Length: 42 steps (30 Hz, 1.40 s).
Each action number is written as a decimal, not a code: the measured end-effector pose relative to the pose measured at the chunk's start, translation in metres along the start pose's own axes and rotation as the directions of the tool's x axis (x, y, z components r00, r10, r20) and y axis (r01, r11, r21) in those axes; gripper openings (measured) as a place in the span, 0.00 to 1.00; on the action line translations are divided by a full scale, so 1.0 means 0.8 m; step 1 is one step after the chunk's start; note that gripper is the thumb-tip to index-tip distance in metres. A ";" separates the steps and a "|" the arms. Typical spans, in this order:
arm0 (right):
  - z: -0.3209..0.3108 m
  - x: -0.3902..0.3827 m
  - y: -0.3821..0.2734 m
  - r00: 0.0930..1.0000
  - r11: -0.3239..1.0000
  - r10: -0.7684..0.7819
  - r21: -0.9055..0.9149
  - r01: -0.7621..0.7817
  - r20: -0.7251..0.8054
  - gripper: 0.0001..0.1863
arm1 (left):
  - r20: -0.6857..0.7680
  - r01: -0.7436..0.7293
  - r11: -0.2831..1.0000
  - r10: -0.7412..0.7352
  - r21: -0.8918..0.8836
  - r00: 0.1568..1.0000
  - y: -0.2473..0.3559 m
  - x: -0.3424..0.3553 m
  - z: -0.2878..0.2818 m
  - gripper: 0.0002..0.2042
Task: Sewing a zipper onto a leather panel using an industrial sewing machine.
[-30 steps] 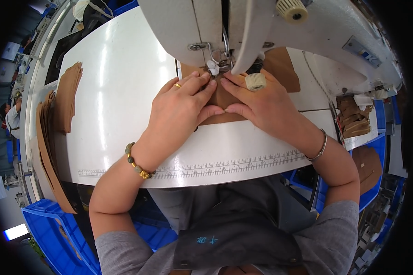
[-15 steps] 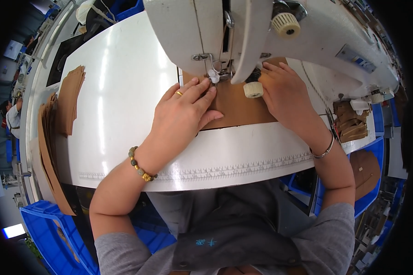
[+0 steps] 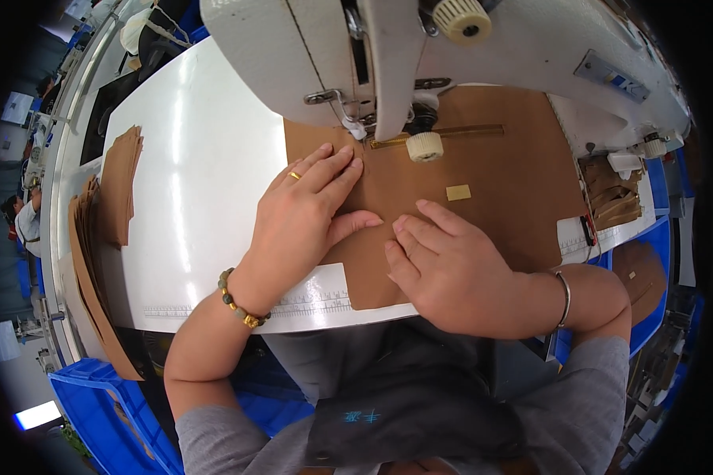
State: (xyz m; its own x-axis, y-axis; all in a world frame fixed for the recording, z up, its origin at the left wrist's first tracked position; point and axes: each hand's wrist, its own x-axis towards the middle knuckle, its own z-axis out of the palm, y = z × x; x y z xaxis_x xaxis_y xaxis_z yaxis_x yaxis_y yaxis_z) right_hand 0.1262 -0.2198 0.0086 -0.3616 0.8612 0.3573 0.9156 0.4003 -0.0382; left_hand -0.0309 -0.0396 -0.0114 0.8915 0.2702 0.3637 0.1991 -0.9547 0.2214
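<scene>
A large brown sheet of material point(image 3: 499, 182) lies flat on the white sewing table point(image 3: 198, 198), running under the needle of a white sewing machine point(image 3: 388, 55). My left hand point(image 3: 305, 218) presses flat on the sheet's left part, fingertips close to the presser foot point(image 3: 356, 127). My right hand point(image 3: 451, 265) lies flat on the sheet's near part, fingers spread. A gold zip strip point(image 3: 444, 133) runs along the sheet behind a cream knob point(image 3: 425, 146). A small pale label point(image 3: 458, 191) sits on the sheet. Neither hand grips anything.
Stacks of brown cut pieces point(image 3: 119, 186) lie at the table's left edge, with more hanging over it point(image 3: 91, 293). A blue bin point(image 3: 103, 404) stands below left. More brown pieces point(image 3: 610, 198) sit at the right, by another blue bin point(image 3: 642, 269). A ruler strip point(image 3: 309, 305) lines the front edge.
The brown sheet has been drawn toward me and now shows far more area. My right hand has come off the far side near the needle and now lies flat on the near part.
</scene>
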 end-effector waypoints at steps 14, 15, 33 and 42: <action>0.041 0.012 0.081 0.974 0.976 0.204 -0.051 -0.210 -0.097 0.26 | -0.011 -0.017 1.000 0.017 0.014 1.000 0.006 0.006 -0.001 0.33; 0.041 0.012 0.081 0.975 0.976 0.209 -0.042 -0.212 -0.082 0.26 | -0.012 -0.017 1.000 0.017 0.013 1.000 0.006 0.007 -0.002 0.33; 0.050 0.016 0.087 0.969 0.968 0.228 -0.082 -0.235 -0.094 0.27 | 0.007 -0.001 0.996 0.000 0.084 1.000 -0.004 0.015 0.002 0.31; 0.054 0.013 0.090 0.969 0.970 0.229 -0.057 -0.235 -0.093 0.27 | 0.015 -0.006 0.997 0.005 0.083 1.000 -0.004 0.015 0.000 0.30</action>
State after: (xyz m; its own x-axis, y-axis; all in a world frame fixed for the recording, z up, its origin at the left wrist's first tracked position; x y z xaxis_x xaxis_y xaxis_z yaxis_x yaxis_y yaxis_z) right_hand 0.1804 -0.1684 -0.0310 -0.1243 0.8971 0.4239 0.9833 0.1685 -0.0682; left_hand -0.0207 -0.0335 -0.0079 0.8983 0.2635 0.3515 0.2265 -0.9634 0.1432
